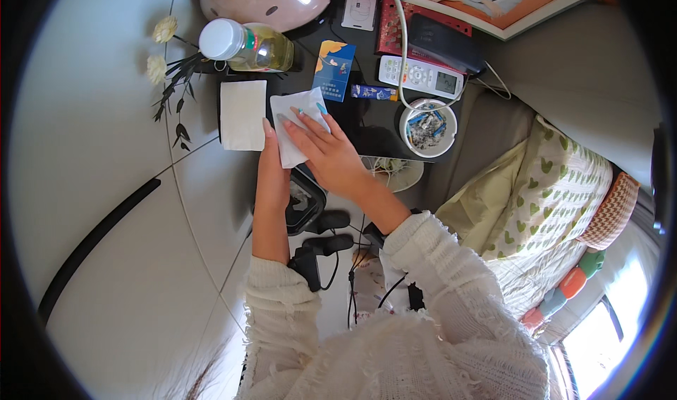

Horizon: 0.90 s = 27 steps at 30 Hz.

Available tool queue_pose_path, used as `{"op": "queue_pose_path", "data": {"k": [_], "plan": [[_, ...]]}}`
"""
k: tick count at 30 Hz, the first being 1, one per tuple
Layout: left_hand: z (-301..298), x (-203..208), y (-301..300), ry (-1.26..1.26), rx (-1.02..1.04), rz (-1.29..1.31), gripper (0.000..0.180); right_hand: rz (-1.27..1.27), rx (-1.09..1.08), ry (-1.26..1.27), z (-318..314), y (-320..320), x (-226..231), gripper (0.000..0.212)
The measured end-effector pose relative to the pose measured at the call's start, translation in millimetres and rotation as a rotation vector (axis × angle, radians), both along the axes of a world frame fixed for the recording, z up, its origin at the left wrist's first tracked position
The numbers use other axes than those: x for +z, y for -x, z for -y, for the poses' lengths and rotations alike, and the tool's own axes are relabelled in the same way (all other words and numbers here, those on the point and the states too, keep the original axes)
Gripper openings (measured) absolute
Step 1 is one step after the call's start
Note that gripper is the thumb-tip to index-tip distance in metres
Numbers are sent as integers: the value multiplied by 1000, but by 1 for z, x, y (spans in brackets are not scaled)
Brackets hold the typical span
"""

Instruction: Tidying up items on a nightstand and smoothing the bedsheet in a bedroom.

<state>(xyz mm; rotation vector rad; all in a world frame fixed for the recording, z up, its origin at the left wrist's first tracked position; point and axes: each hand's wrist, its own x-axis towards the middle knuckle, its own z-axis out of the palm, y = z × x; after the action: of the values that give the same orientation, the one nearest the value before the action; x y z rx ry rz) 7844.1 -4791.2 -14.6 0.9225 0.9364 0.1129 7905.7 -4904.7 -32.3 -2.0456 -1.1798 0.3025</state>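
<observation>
A folded white tissue [288, 152] is at the front edge of the black table, slightly tilted. My right hand [331, 153] lies flat on top of it, with fingers stretched out and blue-tipped nails showing. Along the tissue's left edge is my left hand [273, 164], thumb upright; its other fingers are hidden behind or beneath the tissue. A second folded white tissue [243, 116] lies flat just left of my left thumb, at the table's left end. Beyond the tissue in my hands lies a blue and orange card [334, 70], with a small blue packet [374, 92] to its right.
A jar [264, 47] with a white lid stands behind the left tissue. A white ashtray [429, 128] of cigarette butts, a remote control [422, 77] and a white cable [405, 40] occupy the right. Below the table edge sits a black bin [308, 201]; cushions [557, 181] lie right.
</observation>
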Motion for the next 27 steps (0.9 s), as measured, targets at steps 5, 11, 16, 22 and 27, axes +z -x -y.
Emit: {"op": "queue_pose_path", "data": {"k": [5, 11, 16, 22, 27], "plan": [[-23, -8, 11, 149, -65, -55, 38, -147, 21, -52, -4, 10, -1, 80], [-66, -6, 14, -107, -45, -69, 32, -113, -118, -195, -4, -19, -6, 78], [-100, -27, 19, -986, -273, -398, 35, 186, -254, 59, -13, -41, -29, 66], [-74, -31, 5, -1841, -402, -354, 59, 178, -400, 325, -20, -51, -39, 77], [-60, -63, 8, -1700, -712, -430, 69, 317, -350, 422, -23, -52, -51, 78]]}}
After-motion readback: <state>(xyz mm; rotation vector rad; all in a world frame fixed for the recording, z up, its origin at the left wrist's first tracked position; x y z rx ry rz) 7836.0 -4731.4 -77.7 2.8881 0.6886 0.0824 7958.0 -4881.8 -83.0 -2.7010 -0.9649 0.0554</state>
